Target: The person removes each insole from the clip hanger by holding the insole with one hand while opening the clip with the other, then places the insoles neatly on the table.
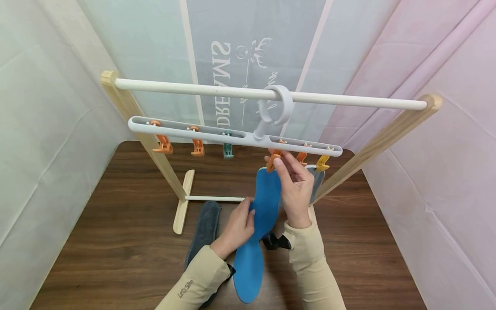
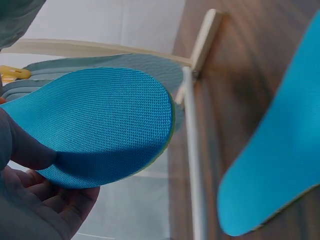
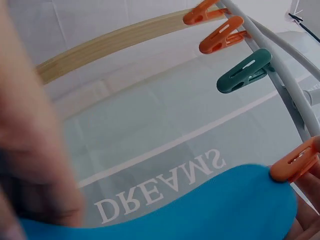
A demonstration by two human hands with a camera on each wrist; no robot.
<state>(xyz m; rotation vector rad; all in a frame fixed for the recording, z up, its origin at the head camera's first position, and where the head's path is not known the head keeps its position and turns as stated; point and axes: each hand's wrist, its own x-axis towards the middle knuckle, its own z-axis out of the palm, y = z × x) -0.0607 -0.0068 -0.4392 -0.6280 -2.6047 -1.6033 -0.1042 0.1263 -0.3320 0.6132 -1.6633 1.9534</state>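
Observation:
My left hand [image 1: 237,226] pinches the edge of a blue insole [image 1: 266,198] between thumb and fingers. In the left wrist view its mesh face and rounded end show. My right hand [image 1: 297,189] grips an orange clip [image 1: 273,161] that hangs from the grey hanger [image 1: 193,134]. The clip sits at the insole's top end, overlapping its edge in the right wrist view [image 3: 295,160]. Below the held insole is a second blue insole [image 1: 249,271]. A grey insole [image 1: 317,183] hangs beyond my right hand, at the yellow clip [image 1: 322,162].
The hanger's hook [image 1: 284,105] loops over the white rail [image 1: 360,101] of a wooden stand [image 1: 368,148]. Two orange clips [image 1: 197,146] and a green clip [image 1: 227,150] hang at the left. A dark grey fabric shape [image 1: 205,228] lies over the brown floor [image 1: 116,241].

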